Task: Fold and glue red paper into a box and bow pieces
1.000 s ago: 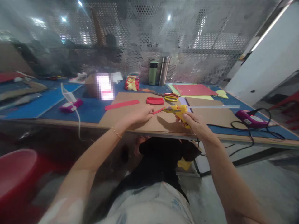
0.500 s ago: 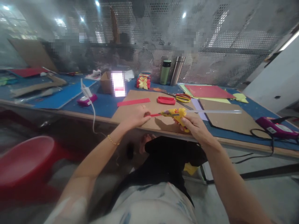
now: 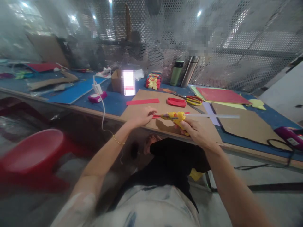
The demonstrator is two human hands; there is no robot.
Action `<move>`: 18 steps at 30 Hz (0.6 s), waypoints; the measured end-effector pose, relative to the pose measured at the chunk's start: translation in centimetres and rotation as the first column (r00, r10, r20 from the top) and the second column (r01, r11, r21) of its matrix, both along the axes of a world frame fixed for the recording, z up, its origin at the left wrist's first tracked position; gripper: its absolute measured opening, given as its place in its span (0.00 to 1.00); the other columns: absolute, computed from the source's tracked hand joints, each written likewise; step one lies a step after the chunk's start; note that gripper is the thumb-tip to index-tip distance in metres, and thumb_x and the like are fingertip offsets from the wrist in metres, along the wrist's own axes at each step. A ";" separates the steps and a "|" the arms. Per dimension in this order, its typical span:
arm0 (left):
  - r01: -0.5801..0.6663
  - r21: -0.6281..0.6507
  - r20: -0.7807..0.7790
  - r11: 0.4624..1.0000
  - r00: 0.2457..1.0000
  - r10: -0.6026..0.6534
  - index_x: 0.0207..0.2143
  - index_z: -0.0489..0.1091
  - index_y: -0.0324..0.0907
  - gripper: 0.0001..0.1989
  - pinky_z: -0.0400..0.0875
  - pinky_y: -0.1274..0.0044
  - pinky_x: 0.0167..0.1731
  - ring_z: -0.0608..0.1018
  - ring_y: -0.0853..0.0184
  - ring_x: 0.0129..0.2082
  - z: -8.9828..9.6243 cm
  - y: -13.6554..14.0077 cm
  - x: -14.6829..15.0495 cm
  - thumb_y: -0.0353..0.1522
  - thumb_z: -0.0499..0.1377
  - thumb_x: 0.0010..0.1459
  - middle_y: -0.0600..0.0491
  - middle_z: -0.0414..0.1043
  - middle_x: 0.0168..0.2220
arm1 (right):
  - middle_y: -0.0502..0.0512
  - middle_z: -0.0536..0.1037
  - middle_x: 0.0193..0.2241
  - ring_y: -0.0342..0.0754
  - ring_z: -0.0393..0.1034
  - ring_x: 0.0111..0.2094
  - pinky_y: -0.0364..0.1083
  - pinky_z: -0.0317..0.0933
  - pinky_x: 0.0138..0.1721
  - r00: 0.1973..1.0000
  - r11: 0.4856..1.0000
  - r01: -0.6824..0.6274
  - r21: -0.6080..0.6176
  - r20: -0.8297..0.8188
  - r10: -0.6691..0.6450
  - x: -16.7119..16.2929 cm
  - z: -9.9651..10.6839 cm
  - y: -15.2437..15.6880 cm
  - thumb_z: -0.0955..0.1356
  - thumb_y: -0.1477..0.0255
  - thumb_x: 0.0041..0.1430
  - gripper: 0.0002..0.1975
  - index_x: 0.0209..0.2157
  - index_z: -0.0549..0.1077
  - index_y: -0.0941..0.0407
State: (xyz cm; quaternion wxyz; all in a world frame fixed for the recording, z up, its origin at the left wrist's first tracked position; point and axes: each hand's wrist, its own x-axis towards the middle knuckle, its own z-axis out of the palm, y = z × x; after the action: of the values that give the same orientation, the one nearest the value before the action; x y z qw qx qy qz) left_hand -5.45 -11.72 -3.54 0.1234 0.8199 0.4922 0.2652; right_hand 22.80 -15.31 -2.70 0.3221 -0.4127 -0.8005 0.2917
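A yellow glue gun (image 3: 174, 116) with a long clear glue stick (image 3: 220, 116) out of its back is in my right hand (image 3: 195, 130), fingers wrapped round the handle. Its nozzle points left at a small red strip (image 3: 156, 116), pinched by the fingers of my left hand (image 3: 144, 116). Both hands are over a brown cardboard sheet (image 3: 142, 96) at the table's near edge. Behind the hands lie a flat red strip (image 3: 143, 101) and a folded red piece (image 3: 176, 101). Scissors (image 3: 194, 101) with yellow and red handles rest beside the folded piece.
At the back stand a green bottle (image 3: 176, 74) and a steel flask (image 3: 190, 72). A lit screen (image 3: 128, 82) leans by a cardboard box (image 3: 115, 80). Purple power blocks (image 3: 97, 97) with cords sit left and right. A red stool (image 3: 35, 148) is at lower left.
The view has shifted, so the table's things sit further right. The glue gun's nozzle has moved left along the red strip, closer to my left fingers.
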 end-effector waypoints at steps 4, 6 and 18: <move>0.024 0.018 0.031 1.000 0.999 -0.025 0.51 0.79 0.39 0.16 0.76 0.69 0.51 0.81 0.61 0.44 -0.3 0.0 0.0 0.25 0.56 0.64 0.46 0.82 0.46 | 0.54 0.74 0.26 0.50 0.68 0.28 0.48 0.61 0.32 0.999 1.000 -0.026 -0.001 0.018 0.026 -0.9 0.1 0.2 0.60 0.42 0.71 0.32 0.33 0.76 0.55; 0.030 0.021 0.049 0.999 0.998 -0.031 0.49 0.79 0.40 0.15 0.76 0.69 0.50 0.80 0.62 0.43 -0.5 0.1 -0.1 0.25 0.56 0.64 0.46 0.82 0.45 | 0.54 0.74 0.26 0.49 0.67 0.28 0.47 0.61 0.32 0.999 0.999 -0.035 -0.004 0.018 0.035 -1.3 0.0 0.4 0.60 0.42 0.71 0.31 0.33 0.75 0.55; -0.035 0.110 -0.006 0.993 0.999 0.035 0.39 0.83 0.40 0.16 0.76 0.65 0.53 0.79 0.60 0.46 -1.4 -0.1 -0.6 0.23 0.54 0.62 0.45 0.81 0.43 | 0.53 0.73 0.24 0.48 0.65 0.26 0.47 0.59 0.31 0.997 0.999 -0.042 -0.021 0.058 0.043 -2.1 -0.1 0.7 0.60 0.43 0.70 0.31 0.31 0.73 0.54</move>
State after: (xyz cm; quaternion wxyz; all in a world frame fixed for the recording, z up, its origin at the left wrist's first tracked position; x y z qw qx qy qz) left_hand -6.08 -11.80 -4.89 0.0714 0.8177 0.4916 0.2909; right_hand 20.71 -14.61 -2.75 0.2880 -0.4072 -0.8153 0.2940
